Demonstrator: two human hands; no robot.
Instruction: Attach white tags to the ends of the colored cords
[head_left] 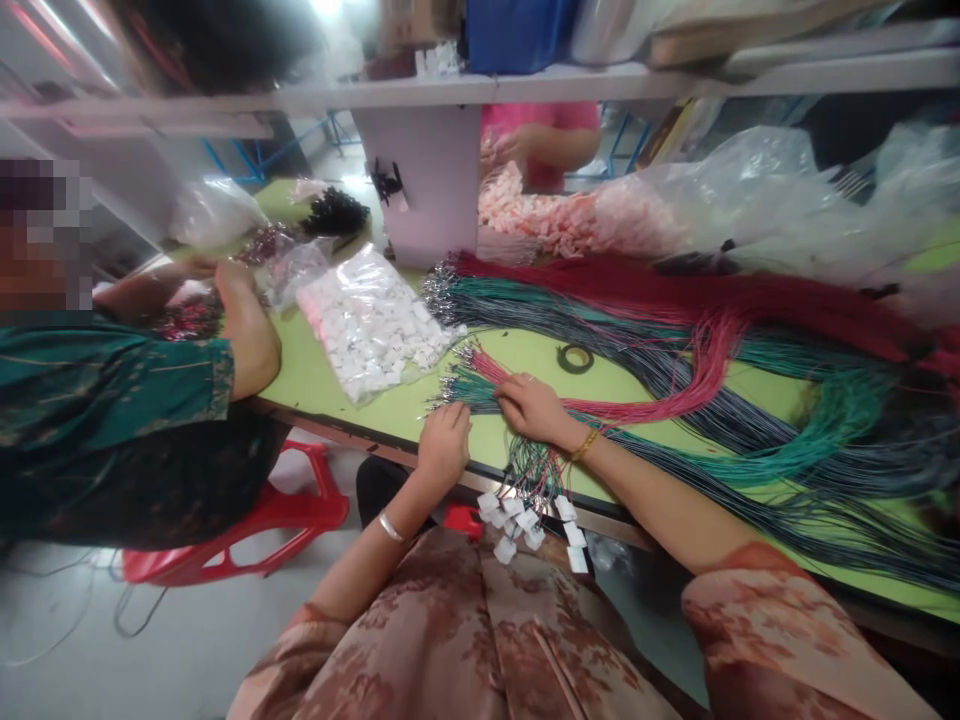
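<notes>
My left hand [446, 443] is closed at the table's front edge, beside the metal-tipped ends of green and dark wires [480, 388]; what its fingers hold is too small to make out. My right hand [531, 405] lies over the red and green wires with its fingers bent together near their tips. Below it, wires with white connectors [527, 520] hang over the edge. A clear bag of white connectors [367, 325] lies behind my left hand. Long bundles of red wires [675, 290], green wires [840, 410] and dark wires [637, 360] stretch to the right.
A black tape roll [575, 359] lies on the green table [517, 350]. At the left sits a person in a green sleeve [150, 380], by a red stool [300, 515]. Another person's arm [555, 145] shows behind pink pieces [555, 215]. A shelf [420, 92] crosses above.
</notes>
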